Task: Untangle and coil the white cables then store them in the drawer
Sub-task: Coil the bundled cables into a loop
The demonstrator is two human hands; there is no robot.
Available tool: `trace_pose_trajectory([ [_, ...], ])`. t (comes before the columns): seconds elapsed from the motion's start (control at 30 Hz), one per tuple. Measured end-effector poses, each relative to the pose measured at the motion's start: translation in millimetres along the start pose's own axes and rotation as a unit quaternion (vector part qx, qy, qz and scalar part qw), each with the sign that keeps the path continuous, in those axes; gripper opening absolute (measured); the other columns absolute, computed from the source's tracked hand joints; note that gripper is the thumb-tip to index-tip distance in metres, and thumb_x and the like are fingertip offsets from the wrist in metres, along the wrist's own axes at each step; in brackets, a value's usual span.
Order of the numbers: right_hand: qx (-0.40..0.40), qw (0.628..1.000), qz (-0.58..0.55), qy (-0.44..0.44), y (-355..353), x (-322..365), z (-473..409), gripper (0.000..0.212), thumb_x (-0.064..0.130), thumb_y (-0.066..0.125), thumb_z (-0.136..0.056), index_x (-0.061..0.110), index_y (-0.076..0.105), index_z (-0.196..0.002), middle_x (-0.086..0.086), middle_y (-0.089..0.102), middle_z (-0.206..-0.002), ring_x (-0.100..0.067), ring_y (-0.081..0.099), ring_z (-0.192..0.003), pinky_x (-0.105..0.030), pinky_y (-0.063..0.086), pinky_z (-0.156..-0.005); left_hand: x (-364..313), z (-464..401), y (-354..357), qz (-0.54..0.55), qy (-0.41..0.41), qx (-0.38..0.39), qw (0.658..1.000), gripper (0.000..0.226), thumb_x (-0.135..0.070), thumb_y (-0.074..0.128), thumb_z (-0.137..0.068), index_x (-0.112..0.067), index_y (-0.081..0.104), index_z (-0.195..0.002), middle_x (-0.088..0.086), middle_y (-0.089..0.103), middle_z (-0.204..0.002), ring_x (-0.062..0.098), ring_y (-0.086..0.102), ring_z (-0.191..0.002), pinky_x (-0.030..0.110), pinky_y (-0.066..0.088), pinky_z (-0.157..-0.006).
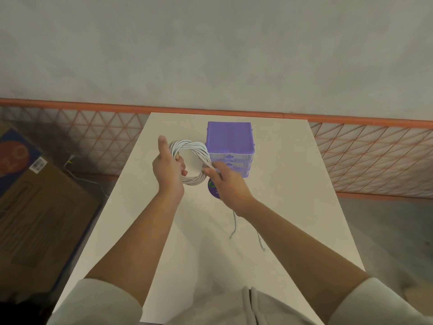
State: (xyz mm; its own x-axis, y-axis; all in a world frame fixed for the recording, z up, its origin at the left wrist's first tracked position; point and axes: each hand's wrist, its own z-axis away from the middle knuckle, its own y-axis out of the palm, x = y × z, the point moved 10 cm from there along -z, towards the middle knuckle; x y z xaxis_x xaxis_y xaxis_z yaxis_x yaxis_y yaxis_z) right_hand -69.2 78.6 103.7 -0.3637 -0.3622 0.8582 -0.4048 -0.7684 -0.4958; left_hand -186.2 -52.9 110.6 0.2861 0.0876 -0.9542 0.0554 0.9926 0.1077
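Observation:
A ring-shaped coil of white cables (195,148) is held up above the white table (281,184). My left hand (167,168) grips the coil's left side, thumb pointing up. My right hand (226,181) pinches the cable strands at the coil's lower right. Two loose cable ends (234,226) hang down below my right wrist. A small purple drawer unit (230,146) with three clear drawers, all closed, stands just behind and right of the coil.
A round purple sticker or disc (213,187) lies on the table, partly hidden by my right hand. A cardboard box (39,207) sits on the floor to the left. An orange lattice barrier (375,156) runs behind the table.

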Motion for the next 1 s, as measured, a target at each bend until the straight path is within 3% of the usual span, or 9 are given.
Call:
trace_pose_trajectory([
  [0.13,-0.012,0.998,-0.059,-0.005,-9,-11,-5,0.025,0.04,0.048,-0.1,0.018,0.06,-0.096,0.004,0.056,-0.07,-0.018,0.048,-0.066,-0.033,0.044,-0.065,13,-2,20,0.013,-0.035,0.136,0.99,0.057,-0.062,0.044,-0.094,-0.012,0.059,-0.07,-0.001,0.045,-0.046,0.012,0.046,-0.04,0.032,0.048,-0.065],
  [0.23,-0.021,0.998,-0.063,0.013,-26,-18,-7,0.024,0.034,0.049,-0.1,0.015,0.063,-0.1,0.006,0.059,-0.075,-0.009,0.052,-0.066,-0.02,0.041,-0.058,18,15,46,0.035,-0.106,0.322,0.94,0.049,-0.054,0.045,-0.096,-0.009,0.064,-0.091,0.003,0.054,-0.058,0.015,0.055,-0.051,0.04,0.049,-0.08],
  [0.33,-0.013,0.995,-0.095,0.018,-38,-18,-8,0.03,0.046,0.055,-0.094,0.021,0.064,-0.108,0.008,0.067,-0.09,-0.005,0.062,-0.076,-0.019,0.048,-0.066,22,38,54,-0.028,-0.16,0.413,0.896,0.059,-0.056,0.034,-0.099,-0.008,0.065,-0.087,0.01,0.063,-0.063,0.023,0.063,-0.063,0.034,0.052,-0.075],
  [0.4,0.013,0.996,-0.087,0.021,-37,-16,-10,0.037,0.054,0.056,-0.092,0.023,0.062,-0.112,0.009,0.067,-0.098,-0.006,0.065,-0.085,-0.018,0.05,-0.068,24,40,55,-0.083,-0.136,0.431,0.888,0.058,-0.056,0.034,-0.099,-0.009,0.066,-0.086,0.008,0.063,-0.063,0.021,0.062,-0.064,0.032,0.049,-0.073],
  [0.47,0.04,0.999,-0.023,0.011,-35,-14,-11,0.034,0.052,0.052,-0.095,0.023,0.059,-0.112,0.013,0.062,-0.09,-0.003,0.059,-0.076,-0.014,0.043,-0.058,26,38,55,-0.128,-0.098,0.431,0.888,0.05,-0.05,0.039,-0.1,-0.011,0.066,-0.087,0.003,0.061,-0.06,0.023,0.067,-0.073,0.03,0.047,-0.074],
  [0.6,0.034,0.992,0.116,-0.025,-37,-17,-16,0.025,0.049,0.043,-0.1,0.029,0.053,-0.089,0.013,0.052,-0.072,-0.01,0.05,-0.066,-0.02,0.035,-0.055,29,39,52,-0.169,-0.074,0.423,0.887,0.05,-0.048,0.035,-0.102,-0.009,0.064,-0.089,0.003,0.055,-0.057,0.033,0.071,-0.093,0.029,0.05,-0.081],
  [0.77,0.037,0.996,0.077,-0.033,-40,-12,-12,0.028,0.05,0.044,-0.1,0.033,0.054,-0.079,0.014,0.054,-0.069,-0.011,0.053,-0.067,-0.016,0.038,-0.055,36,39,50,-0.154,-0.096,0.42,0.889,0.048,-0.052,0.037,-0.1,-0.014,0.063,-0.086,0.003,0.054,-0.06,0.033,0.07,-0.092,0.034,0.049,-0.078],
  [0.87,0.028,0.999,-0.013,0.008,-51,-9,-6,0.044,0.053,0.034,-0.101,0.022,0.063,-0.091,0.014,0.058,-0.073,-0.007,0.054,-0.066,-0.008,0.041,-0.052,41,44,49,-0.119,-0.137,0.453,0.873,0.045,-0.05,0.044,-0.097,-0.011,0.066,-0.093,0.007,0.062,-0.074,0.033,0.068,-0.094,0.035,0.051,-0.08],
  [1.0,-0.013,0.997,0.078,-0.018,-64,4,-11,0.068,0.055,0.032,-0.1,-0.001,0.069,-0.091,-0.004,0.073,-0.094,-0.024,0.064,-0.081,-0.025,0.045,-0.068,45,60,48,-0.072,-0.192,0.528,0.824,0.047,-0.044,0.079,-0.075,-0.007,0.074,-0.105,0.008,0.069,-0.103,0.024,0.064,-0.101,0.033,0.051,-0.095],
])
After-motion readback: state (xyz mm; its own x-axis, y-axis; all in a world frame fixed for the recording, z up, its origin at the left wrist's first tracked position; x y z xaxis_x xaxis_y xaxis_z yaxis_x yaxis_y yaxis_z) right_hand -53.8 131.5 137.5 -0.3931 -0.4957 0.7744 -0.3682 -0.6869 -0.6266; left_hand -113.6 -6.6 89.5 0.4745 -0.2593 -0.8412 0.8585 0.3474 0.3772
